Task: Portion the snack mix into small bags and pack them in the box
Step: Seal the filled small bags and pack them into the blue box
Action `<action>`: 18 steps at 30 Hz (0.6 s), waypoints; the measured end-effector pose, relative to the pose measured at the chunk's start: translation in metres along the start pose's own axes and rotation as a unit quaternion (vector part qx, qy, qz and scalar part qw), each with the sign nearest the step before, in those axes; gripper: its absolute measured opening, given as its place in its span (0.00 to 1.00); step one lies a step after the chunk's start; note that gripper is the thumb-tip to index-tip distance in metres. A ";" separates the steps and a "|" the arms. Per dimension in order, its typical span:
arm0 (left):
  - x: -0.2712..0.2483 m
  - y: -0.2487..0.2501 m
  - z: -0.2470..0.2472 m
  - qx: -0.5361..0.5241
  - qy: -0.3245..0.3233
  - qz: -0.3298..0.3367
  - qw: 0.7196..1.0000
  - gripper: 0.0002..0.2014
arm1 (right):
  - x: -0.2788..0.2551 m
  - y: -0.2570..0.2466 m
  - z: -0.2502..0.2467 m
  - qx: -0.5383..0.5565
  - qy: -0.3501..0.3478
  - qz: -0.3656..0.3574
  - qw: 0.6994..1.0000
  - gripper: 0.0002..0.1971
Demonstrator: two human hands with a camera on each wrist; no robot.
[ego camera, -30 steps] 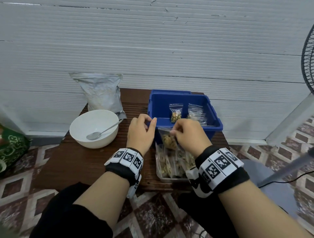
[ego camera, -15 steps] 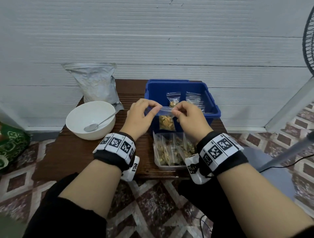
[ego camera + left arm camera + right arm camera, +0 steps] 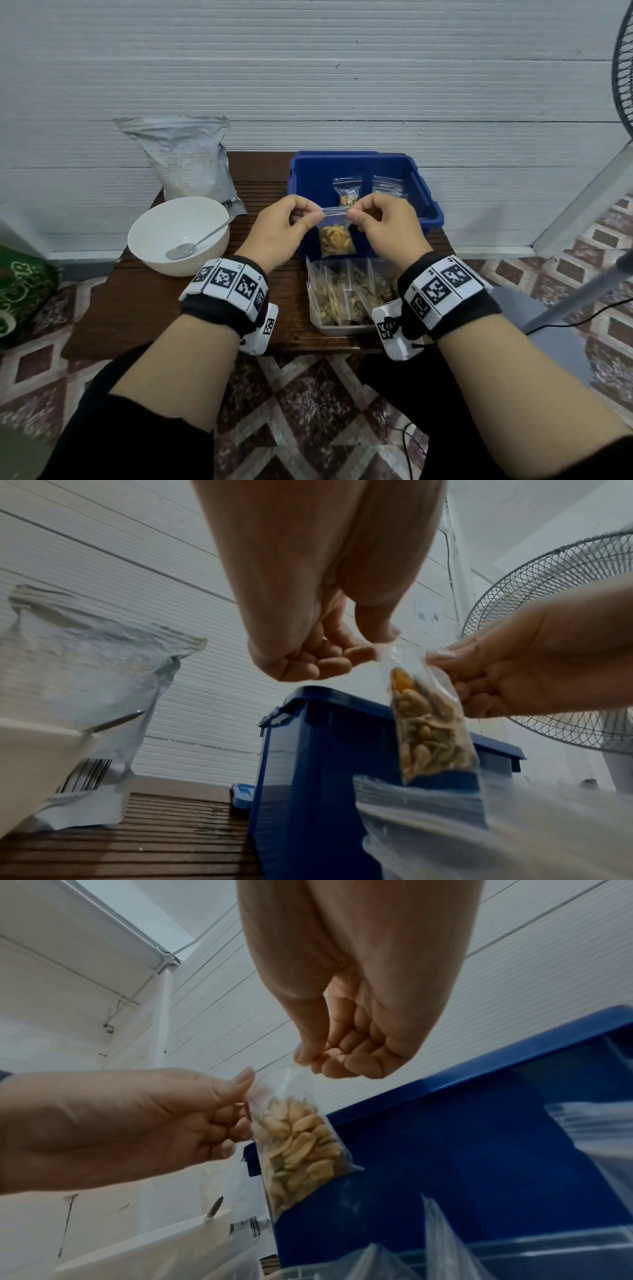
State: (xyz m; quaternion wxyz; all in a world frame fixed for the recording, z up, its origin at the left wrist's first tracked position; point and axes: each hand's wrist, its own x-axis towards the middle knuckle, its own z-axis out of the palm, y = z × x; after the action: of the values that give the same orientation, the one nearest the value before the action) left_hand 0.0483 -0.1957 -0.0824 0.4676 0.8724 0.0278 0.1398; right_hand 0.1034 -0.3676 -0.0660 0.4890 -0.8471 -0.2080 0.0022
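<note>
A small clear zip bag of snack mix hangs upright between my hands, in front of the blue box. My left hand pinches its top left corner. My right hand pinches its top right corner. Two filled small bags stand inside the blue box. A clear tray with several filled bags sits on the table just below the held bag.
A white bowl with a metal spoon sits at the left of the wooden table. A large grey snack pouch leans on the wall behind it. A standing fan is at the right.
Both hands have lifted the small bag up from the tray and now hold it stretched by its top corners in front of the box. The head view has tilted slightly.
</note>
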 end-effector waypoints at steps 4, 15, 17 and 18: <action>0.000 0.001 -0.002 0.022 0.009 0.016 1.000 0.05 | 0.000 -0.001 0.000 0.010 0.003 -0.021 1.000 0.05; -0.001 0.006 -0.003 0.009 -0.015 0.034 0.999 0.06 | 0.000 -0.002 0.001 0.012 -0.017 -0.064 0.998 0.05; -0.001 0.005 -0.004 0.007 -0.017 0.031 0.999 0.08 | 0.000 -0.002 0.001 0.022 -0.026 -0.055 0.998 0.04; -0.001 0.004 -0.004 0.012 -0.014 0.031 0.999 0.09 | 0.000 -0.001 0.001 0.027 -0.033 -0.048 0.998 0.04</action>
State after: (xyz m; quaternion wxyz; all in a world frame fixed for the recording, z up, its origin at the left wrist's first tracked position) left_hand 0.0459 -0.1950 -0.0769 0.4530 0.8801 -0.0040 0.1419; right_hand 0.1028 -0.3657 -0.0655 0.5040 -0.8221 -0.2646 0.0121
